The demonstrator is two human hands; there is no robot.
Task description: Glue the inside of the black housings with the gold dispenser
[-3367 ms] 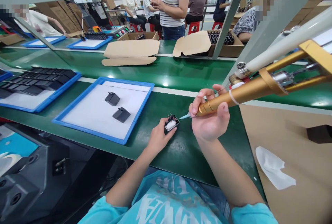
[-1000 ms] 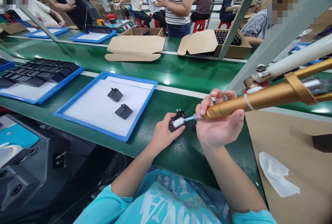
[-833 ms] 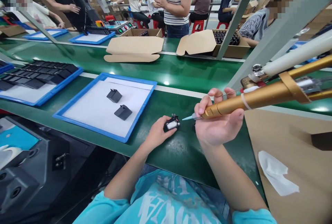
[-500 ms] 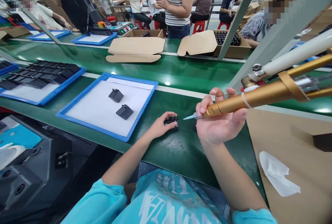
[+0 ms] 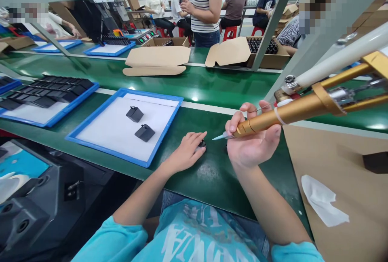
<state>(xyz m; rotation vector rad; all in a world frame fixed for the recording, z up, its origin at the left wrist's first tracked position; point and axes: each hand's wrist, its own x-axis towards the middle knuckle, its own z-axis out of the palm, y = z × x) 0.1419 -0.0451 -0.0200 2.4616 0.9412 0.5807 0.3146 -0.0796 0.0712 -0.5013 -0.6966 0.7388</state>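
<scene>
My right hand point(image 5: 253, 145), right of centre, grips the gold dispensing gun point(image 5: 291, 110). My left hand point(image 5: 184, 153) covers a black housing point(image 5: 202, 144) mid-frame, grip unclear; nozzle point(image 5: 220, 136) drift could smear it.

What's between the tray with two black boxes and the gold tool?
In the head view, the left hand, with a small black part partly hidden by it.

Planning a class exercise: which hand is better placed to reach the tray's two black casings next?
Left hand, probably: though at a small black part, it is nearer the black casings; the right hand holds a gold dispensing gun.
</scene>
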